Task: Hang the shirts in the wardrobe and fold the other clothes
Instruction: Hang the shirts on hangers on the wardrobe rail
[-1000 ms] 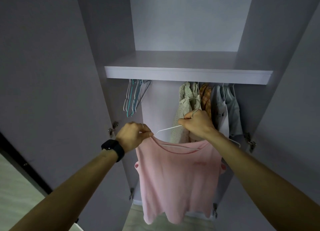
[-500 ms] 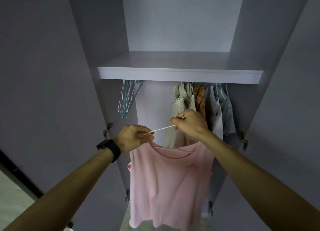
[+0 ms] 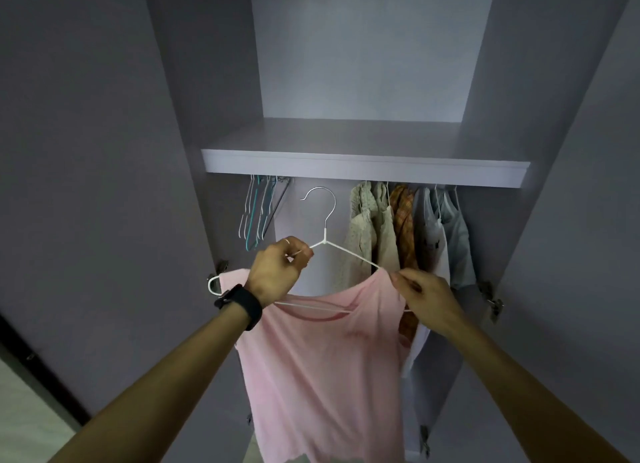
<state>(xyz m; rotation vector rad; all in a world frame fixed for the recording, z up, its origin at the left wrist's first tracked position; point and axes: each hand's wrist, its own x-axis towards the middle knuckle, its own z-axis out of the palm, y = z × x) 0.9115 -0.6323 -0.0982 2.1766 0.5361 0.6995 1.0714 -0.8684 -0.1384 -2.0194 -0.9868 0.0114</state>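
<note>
Since the right hand (image 3: 429, 299) has released the neck of the thin white wire hanger (image 3: 325, 241), the left hand (image 3: 277, 275) alone carries it, fingers pinched on the sloping arm. The right now pinches the soft pink fabric shirt (image 3: 322, 358) (limp, draping below both grips) at its shoulder, over the wire. The bare hook stands above, not yet hung.
</note>
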